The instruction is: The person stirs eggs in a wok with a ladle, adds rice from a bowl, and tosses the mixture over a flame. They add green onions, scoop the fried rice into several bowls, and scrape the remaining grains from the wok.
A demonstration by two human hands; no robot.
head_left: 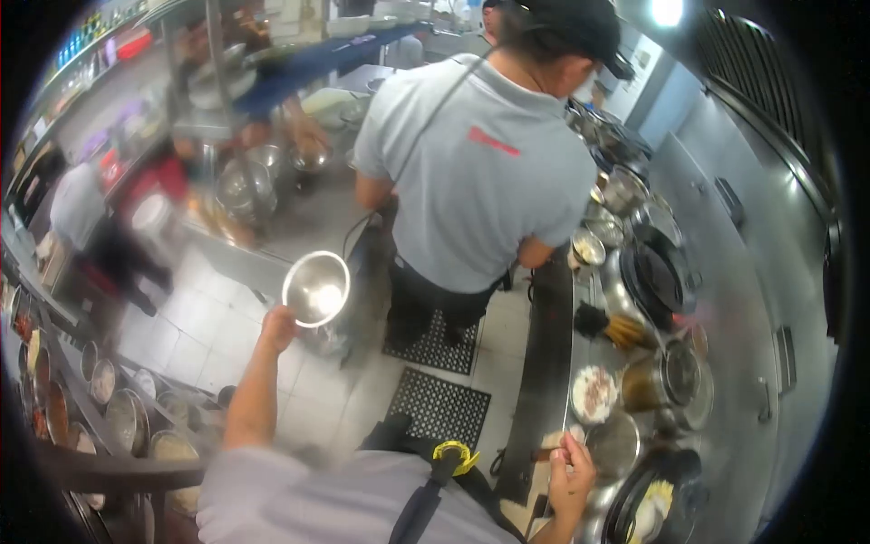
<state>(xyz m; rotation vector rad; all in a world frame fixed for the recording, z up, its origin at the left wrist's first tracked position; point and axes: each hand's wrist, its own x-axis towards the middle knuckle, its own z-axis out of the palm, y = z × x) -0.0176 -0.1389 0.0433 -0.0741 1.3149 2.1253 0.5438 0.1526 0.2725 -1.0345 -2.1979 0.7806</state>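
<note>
My left hand (279, 328) is closed on the rim of a shiny metal bowl (315, 288), held out over the floor with its inside facing me. No food shows in it. My right hand (571, 473) is by the counter at the lower right, with thumb and fingers pinched together. Whether something thin is between those fingers, I cannot make out. Close to it are a round metal pot (613, 446) and a dish of white food with brown topping (594, 394). Below and right, a dark pan (634, 499) is partly cut off by blur.
A co-worker in a grey shirt (480, 172) stands just ahead, back to me. Pots and a large wok (657, 272) line the right counter. Black perforated mats (439, 403) lie on the tiled floor. Food containers (127, 422) fill the left rack. Another person (82, 208) is far left.
</note>
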